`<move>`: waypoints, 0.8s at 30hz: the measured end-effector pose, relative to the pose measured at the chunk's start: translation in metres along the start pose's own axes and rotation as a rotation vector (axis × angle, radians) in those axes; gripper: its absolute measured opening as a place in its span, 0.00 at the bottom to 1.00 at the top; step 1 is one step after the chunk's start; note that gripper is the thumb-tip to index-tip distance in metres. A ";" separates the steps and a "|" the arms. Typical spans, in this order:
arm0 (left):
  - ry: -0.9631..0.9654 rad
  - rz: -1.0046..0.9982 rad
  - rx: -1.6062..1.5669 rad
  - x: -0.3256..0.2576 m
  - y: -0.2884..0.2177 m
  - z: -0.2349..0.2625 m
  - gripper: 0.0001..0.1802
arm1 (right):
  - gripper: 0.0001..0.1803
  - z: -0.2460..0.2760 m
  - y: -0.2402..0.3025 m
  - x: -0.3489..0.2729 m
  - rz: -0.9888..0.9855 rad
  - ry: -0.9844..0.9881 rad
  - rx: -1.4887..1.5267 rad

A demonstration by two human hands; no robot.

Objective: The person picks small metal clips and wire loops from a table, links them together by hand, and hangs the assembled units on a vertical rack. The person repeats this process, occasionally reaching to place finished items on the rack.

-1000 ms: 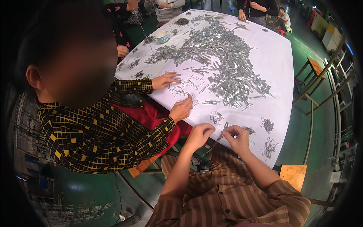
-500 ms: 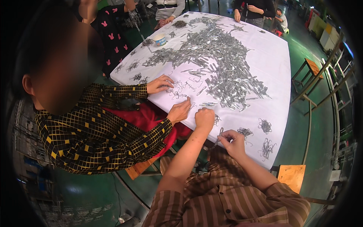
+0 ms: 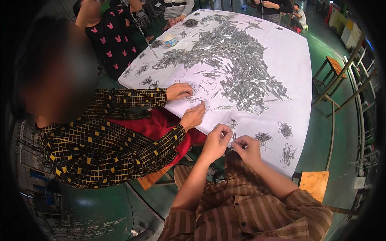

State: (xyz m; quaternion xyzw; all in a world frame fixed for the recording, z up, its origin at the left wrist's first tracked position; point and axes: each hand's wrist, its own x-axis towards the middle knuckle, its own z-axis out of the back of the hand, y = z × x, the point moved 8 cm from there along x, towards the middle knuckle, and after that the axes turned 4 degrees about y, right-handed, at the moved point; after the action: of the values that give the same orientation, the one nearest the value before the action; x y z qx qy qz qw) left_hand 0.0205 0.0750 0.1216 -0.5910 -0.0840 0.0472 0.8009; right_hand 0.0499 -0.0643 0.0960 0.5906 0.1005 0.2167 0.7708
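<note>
Above the near edge of the white-covered table (image 3: 277, 116), my left hand (image 3: 217, 141) and my right hand (image 3: 248, 149) are close together, each with its fingers pinched. A small looped metal link (image 3: 234, 137) stands up from my right fingertips. My left fingertips are beside it; what they hold is too small to make out. Just past my hands lies a small cluster of bent wire hooks (image 3: 232, 123). Another wire-hook pile (image 3: 263, 138) sits beyond my right hand. A large heap of flat, shiny metal strips (image 3: 249, 76) spreads across the table.
At my left, a co-worker's hands (image 3: 193, 116) handle scattered wire hooks (image 3: 198, 90). More hook piles (image 3: 286, 129) lie at the right edge. A white-and-blue tub (image 3: 169, 40) stands at the far left. Other people are around the far side. A wooden stool (image 3: 315, 184) is at right.
My left hand has drawn back from the table toward my right hand, its fingers now pinched near the link. The co-worker's far hand has moved slightly right over the hooks.
</note>
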 end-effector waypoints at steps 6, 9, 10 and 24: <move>-0.051 -0.019 0.082 -0.002 -0.012 -0.001 0.07 | 0.06 0.004 0.006 0.002 0.029 -0.011 -0.038; -0.054 -0.046 0.121 0.000 -0.015 -0.001 0.05 | 0.06 0.004 0.011 0.004 0.038 0.007 -0.061; -0.040 -0.040 0.062 0.002 -0.016 -0.002 0.06 | 0.06 0.004 0.014 0.006 0.044 0.021 -0.061; -0.013 -0.063 -0.064 -0.005 -0.028 -0.003 0.03 | 0.12 0.114 -0.045 0.102 0.246 -0.075 -0.917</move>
State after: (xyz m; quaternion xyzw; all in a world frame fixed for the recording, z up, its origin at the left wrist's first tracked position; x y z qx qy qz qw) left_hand 0.0150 0.0631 0.1474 -0.6131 -0.1092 0.0232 0.7821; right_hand 0.1967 -0.1262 0.0953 0.2046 -0.1038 0.3069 0.9237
